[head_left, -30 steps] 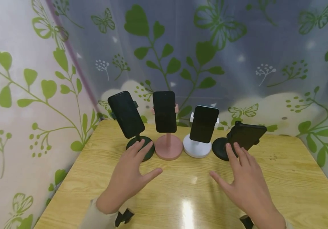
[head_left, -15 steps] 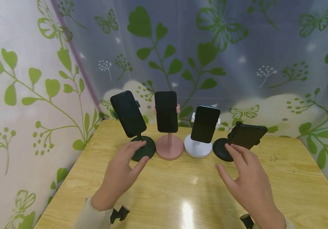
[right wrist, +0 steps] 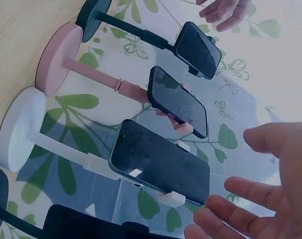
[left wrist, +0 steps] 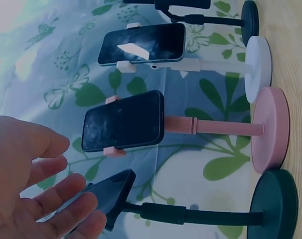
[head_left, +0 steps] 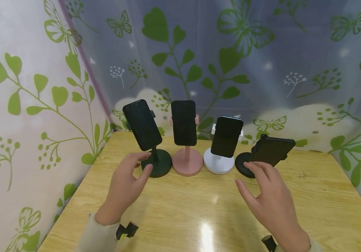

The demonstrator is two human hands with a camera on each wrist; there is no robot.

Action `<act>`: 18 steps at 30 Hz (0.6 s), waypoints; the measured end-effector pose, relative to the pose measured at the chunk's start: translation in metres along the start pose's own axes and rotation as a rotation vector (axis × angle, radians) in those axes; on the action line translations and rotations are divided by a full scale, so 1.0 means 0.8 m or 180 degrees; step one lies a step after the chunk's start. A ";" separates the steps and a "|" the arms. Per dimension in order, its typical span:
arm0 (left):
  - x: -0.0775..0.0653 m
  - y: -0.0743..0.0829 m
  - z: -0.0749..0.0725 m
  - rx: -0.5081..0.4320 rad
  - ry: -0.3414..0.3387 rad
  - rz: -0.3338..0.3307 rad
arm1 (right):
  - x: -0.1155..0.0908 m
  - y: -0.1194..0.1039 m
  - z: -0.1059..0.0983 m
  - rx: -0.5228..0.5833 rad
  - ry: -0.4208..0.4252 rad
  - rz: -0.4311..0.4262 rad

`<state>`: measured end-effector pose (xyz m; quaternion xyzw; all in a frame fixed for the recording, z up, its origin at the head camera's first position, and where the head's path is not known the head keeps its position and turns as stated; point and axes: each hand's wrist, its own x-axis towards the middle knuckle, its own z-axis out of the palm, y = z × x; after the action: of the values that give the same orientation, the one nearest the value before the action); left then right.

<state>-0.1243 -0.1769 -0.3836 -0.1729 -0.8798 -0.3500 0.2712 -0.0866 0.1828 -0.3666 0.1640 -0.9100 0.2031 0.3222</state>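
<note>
Several phone stands line the back of the table, each with a phone clamped in it. From left come a dark green stand (head_left: 163, 167) with a tilted phone (head_left: 142, 125), a pink stand (head_left: 188, 167) with an upright phone (head_left: 184, 123), a white stand (head_left: 219, 166) with its phone (head_left: 227, 137), and a black stand (head_left: 243, 164) whose phone (head_left: 272, 151) leans sideways. My left hand (head_left: 124, 183) hovers before the green stand, fingers relaxed and holding nothing. My right hand (head_left: 270, 196) hovers before the black stand, also holding nothing, its fingertips overlapping the base in the head view.
A wooden table (head_left: 196, 206) carries the stands. Behind it hangs a curtain (head_left: 199, 42) printed with green leaves and butterflies, and a similar pale one (head_left: 16, 140) covers the left side. Black camera mounts (head_left: 127, 230) sit at both wrists.
My left hand has drawn back to the left, away from the green stand's base, its fingers bending somewhat. My right hand's fingers have lowered slightly. The stands have stayed in place.
</note>
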 end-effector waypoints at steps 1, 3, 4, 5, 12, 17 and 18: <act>0.000 -0.002 0.000 -0.0051 -0.0001 -0.0028 | 0.000 0.000 0.000 0.0010 0.0000 0.0004; 0.000 -0.006 -0.001 -0.0132 -0.0006 -0.0084 | -0.001 -0.001 0.001 0.0029 -0.0004 0.0017; 0.001 -0.008 -0.001 -0.0160 -0.0007 -0.0124 | -0.001 -0.001 0.002 0.0036 -0.0004 0.0022; 0.001 -0.010 -0.001 -0.0189 -0.0008 -0.0171 | -0.002 -0.001 0.002 0.0045 -0.0006 0.0030; 0.006 -0.015 -0.009 -0.0469 0.0024 -0.0660 | -0.005 -0.001 0.007 0.0085 -0.0046 0.0055; 0.008 -0.018 -0.014 -0.0437 0.0048 -0.0801 | -0.006 0.000 0.008 0.0181 -0.0058 0.0018; 0.008 -0.020 -0.015 -0.0445 0.0054 -0.0815 | -0.006 0.001 0.009 0.0210 -0.0055 0.0010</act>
<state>-0.1331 -0.1957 -0.3806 -0.0748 -0.8658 -0.4436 0.2190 -0.0868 0.1808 -0.3750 0.1749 -0.9058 0.2322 0.3084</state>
